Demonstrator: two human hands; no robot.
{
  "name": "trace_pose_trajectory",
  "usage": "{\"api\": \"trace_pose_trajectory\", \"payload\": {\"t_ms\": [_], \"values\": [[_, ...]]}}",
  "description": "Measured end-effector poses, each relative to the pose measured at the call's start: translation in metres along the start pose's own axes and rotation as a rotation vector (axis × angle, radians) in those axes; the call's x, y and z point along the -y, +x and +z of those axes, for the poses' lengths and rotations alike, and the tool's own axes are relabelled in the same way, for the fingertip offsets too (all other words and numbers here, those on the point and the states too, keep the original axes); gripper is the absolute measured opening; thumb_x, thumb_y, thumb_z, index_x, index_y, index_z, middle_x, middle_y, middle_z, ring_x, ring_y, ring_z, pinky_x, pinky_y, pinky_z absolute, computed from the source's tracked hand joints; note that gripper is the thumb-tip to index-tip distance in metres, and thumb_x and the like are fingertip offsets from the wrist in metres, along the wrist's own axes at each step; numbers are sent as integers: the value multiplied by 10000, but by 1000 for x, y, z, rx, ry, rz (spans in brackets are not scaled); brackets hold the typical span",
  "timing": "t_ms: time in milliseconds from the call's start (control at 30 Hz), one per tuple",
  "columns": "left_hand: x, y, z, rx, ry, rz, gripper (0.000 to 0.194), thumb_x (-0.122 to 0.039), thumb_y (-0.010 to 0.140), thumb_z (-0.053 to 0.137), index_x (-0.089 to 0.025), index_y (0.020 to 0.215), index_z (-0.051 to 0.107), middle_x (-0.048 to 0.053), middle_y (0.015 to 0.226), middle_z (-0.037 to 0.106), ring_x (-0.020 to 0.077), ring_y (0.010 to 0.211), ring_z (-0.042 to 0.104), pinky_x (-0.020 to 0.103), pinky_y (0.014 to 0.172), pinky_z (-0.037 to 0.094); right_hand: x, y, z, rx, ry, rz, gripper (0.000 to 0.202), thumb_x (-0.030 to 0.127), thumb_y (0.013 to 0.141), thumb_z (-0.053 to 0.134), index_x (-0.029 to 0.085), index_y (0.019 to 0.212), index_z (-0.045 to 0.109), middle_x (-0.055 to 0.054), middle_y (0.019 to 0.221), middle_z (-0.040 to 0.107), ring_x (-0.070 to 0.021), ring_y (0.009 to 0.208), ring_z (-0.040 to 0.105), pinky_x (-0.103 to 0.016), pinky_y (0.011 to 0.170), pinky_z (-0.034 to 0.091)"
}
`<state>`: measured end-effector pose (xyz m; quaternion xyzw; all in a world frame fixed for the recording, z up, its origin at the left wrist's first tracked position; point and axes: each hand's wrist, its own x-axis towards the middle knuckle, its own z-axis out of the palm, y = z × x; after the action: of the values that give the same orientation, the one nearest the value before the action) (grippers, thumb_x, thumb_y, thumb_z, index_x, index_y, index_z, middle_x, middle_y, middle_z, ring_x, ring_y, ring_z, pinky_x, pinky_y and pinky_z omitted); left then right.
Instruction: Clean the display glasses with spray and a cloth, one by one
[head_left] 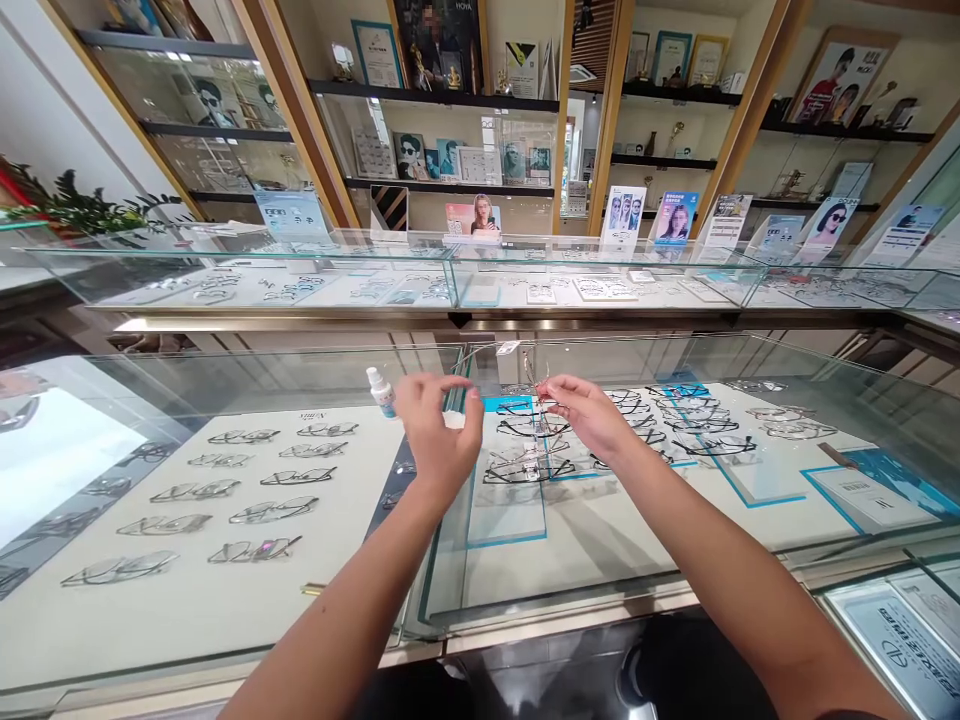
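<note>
We pinch glasses [539, 393] in right hand [546, 392] toward worktop [592, 545] far edge; left hand [441, 425] half open, empty, near bottle [382, 394].

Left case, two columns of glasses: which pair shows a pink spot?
The nearest pair in the right column: it shows a small pink-purple spot, visible on none of the others there.
</note>
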<state>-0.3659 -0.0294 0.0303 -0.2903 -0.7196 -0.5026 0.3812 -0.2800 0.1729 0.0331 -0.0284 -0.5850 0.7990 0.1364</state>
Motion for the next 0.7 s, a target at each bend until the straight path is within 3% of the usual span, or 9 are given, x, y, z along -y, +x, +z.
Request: {"api": "trace_pose_trajectory", "payload": {"t_ms": [100,167,233,433,700], "values": [[-5,-5,1,347,-246,-195,206,-426,975,665,-238,998,747,-10,686,525,169,646,498,322,662,424,-3,-1,3,34,45,21,361,558,705,958,260,856,822,-35,1072,771,-205,1041,630,-341,922,441],[-9,-7,3,515,-425,-378,292,-502,951,707,-247,1086,759,-12,694,568,160,627,498,307,617,397,-5,-2,6,66,82,37,355,542,696,971,257,850,825,-34,1056,760,-200,1031,623,-333,899,447],[-12,-7,6,592,-547,-481,356,-537,906,760,-241,1104,758,8,759,633,168,682,551,304,640,423,-8,-3,9,82,102,49,358,539,684,979,258,836,820,-33,1035,755,-203,1022,620,-333,877,449],[-10,-2,8,666,-592,-485,324,-526,895,775,-210,885,705,9,714,643,148,673,553,292,649,429,-11,-4,14,87,111,95,388,535,644,1003,253,837,819,-33,1014,756,-202,993,616,-334,863,450],[1,2,11,588,-703,-652,278,-451,873,758,-211,871,616,12,772,709,109,594,526,266,578,358,0,-2,6,49,189,46,337,496,710,954,243,826,764,-30,1014,726,-182,941,610,-319,838,474]]}}
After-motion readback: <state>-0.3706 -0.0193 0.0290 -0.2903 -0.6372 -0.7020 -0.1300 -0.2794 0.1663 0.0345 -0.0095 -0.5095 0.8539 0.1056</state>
